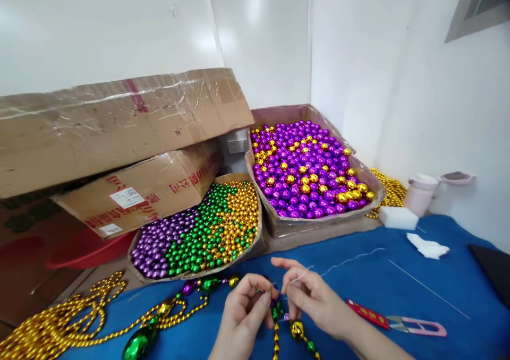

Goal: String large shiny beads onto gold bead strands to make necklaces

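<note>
Over the front of the blue cloth, my left hand (245, 312) has its thumb and fingertips pinched together on a thin white string (350, 256). Close on its right, my right hand (311, 296) is also closed on the string, which runs over its fingers and trails off to the right; its index finger sticks out. A bead garland hangs just under my fingers, with a gold bead (297, 329) and small green and purple beads. Its far stretch curves left to a large green bead (139, 343). My fingers partly hide where string and garland meet.
A box of purple and gold balls (303, 174) stands behind, beside a box of small purple, green and gold beads (199, 232). Gold bead strands (51, 328) lie left. Pink-handled thread snips (418, 325), a long needle (428, 288) and white foam (428, 246) are right.
</note>
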`<state>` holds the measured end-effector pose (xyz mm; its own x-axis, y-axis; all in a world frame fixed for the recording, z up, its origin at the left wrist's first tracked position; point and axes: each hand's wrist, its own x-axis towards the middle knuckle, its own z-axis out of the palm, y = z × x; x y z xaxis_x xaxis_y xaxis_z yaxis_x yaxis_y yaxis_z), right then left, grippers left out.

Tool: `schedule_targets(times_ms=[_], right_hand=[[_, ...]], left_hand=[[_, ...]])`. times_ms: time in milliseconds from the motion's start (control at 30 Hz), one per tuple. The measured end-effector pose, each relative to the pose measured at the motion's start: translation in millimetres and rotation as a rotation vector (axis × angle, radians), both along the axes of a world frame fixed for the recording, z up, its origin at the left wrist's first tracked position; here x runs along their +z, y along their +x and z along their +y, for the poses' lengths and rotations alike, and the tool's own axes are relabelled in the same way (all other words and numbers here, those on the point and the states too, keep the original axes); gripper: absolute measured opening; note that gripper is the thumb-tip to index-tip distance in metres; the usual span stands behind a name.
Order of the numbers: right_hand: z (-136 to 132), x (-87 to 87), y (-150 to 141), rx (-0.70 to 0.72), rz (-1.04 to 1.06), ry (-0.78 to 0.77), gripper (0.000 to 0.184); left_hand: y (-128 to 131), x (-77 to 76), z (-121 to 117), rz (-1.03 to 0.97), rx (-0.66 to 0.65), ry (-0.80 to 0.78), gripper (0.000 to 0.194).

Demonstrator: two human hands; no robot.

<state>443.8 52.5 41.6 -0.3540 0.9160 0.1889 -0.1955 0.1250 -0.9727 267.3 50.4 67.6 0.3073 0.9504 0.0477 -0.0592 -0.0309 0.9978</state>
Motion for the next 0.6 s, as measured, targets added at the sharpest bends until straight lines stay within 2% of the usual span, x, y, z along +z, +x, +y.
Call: schedule_targets(times_ms=[100,167,367,600], right_hand=[[3.8,1.3,-3.3,0.094,-0.001,-0.023,0.029],[5.6,1.0,-6.0,0.109,-0.014,-0.034,0.030],[9.1,5.8,-8.0,0.011,-0.111,-0.003,0.028],[5.1,24.7,3.6,-0.158,-0.461,0.239,0.011]], left_hand=[[1.7,3.8,-5.0,-0.042,0.018,0.018,0.020],[2.1,4.4,-7.6,-0.087,0.030,0.015,0.020],[-1.8,3.6,-11.5,-0.097,0.050,0.051,0.022],[-4.5,16.7,-15.4,0.049,0.027,0.159,0.024]])
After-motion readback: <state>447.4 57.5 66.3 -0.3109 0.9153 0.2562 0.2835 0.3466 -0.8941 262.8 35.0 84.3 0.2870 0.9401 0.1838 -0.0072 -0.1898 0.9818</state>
